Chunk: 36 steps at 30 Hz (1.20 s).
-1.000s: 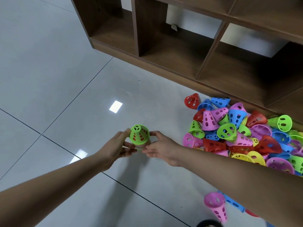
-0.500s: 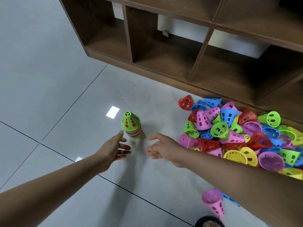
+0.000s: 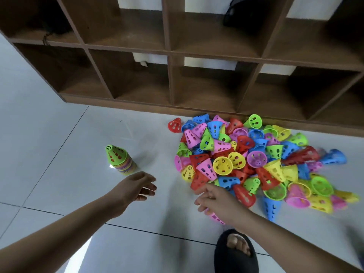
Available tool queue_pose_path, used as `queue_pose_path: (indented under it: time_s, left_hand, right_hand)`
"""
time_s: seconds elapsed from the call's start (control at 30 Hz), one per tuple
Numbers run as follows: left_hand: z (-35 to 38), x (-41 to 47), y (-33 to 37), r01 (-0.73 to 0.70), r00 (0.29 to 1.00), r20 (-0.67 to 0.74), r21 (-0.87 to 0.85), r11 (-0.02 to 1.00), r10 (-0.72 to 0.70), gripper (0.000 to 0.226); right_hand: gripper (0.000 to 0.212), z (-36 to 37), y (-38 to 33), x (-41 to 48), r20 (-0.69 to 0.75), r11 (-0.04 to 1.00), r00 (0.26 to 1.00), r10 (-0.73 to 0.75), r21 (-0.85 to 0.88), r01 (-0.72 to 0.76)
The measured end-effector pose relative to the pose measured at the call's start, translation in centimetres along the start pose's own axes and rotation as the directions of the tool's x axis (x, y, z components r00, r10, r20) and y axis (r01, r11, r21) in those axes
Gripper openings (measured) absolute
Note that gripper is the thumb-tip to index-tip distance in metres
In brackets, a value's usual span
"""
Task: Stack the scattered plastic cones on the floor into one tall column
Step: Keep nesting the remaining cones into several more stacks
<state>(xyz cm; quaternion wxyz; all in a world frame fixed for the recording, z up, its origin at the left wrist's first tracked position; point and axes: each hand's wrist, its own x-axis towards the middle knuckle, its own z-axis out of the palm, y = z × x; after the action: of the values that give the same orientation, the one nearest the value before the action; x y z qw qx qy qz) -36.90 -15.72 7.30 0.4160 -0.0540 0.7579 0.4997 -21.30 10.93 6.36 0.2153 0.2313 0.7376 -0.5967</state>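
Short stack (image 3: pixel 126 167) on the left, big loose pile (image 3: pixel 222 165) on the right

The stack stands upright on the tile floor (image 3: pixel 59 134) — a green cone (image 3: pixel 115 154) on top, mixed-colour rims nested under it. The pile lies well apart, against the shelf base (image 3: pixel 137 103): red, blue, pink, green and yellow holey cones — some on their sides, some mouth-up.

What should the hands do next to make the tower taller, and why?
Probably the right hand should pick up one cone from the near edge of the pile, maybe the red cone closest to it. Both hands look empty, the left hand hangs open beside the stack, and many loose cones lie unstacked.
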Motion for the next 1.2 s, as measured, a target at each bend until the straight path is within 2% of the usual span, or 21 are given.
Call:
queue_pose_path:
  time_s: [0.17,0.3,0.4,0.57,0.7,0.97,1.2]
  left_hand:
    - [3.0,-2.0,2.2,-0.017,1.0,0.025,0.083,0.996,0.015,0.022]
    - [5.2,-3.4,3.3,0.014,0.999,0.029,0.124,0.992,-0.018,0.022]
    - [6.4,-4.7,3.7,-0.046,0.998,0.049,0.239,0.97,0.035,0.021]
    - [6.5,-5.6,4.2,-0.111,0.992,0.092,0.348,0.931,0.084,0.018]
    - [6.9,-3.4,5.1,-0.137,0.99,0.073,0.345,0.928,0.119,0.02]
    - [7.0,0.5,5.1,-0.16,0.981,0.168,0.401,0.902,0.1,0.014]
    - [4.8,5.7,6.2,-0.106,0.99,0.131,0.434,0.895,0.053,0.011]
  right_hand:
    - [0.016,-3.6,5.3,-3.1,-0.128,0.989,0.992,0.0,-0.146,-0.019]
    - [0.015,-5.7,7.4,-4.8,-0.2,0.98,0.98,-0.016,-0.198,-0.024]
    - [0.014,-6.2,8.4,-5.4,-0.221,0.976,0.975,-0.033,-0.217,-0.016]
    - [0.01,-6.2,7.4,-5.4,-0.26,0.974,0.965,-0.039,-0.226,-0.021]
    - [0.01,-6.3,5.8,-4.6,-0.276,0.963,0.959,-0.065,-0.269,-0.013]
    - [0.015,-6.3,2.7,-2.7,-0.302,0.947,0.951,-0.06,-0.317,-0.041]
    - [0.017,-6.3,2.1,-0.6,-0.369,0.958,0.927,-0.07,-0.285,-0.041]
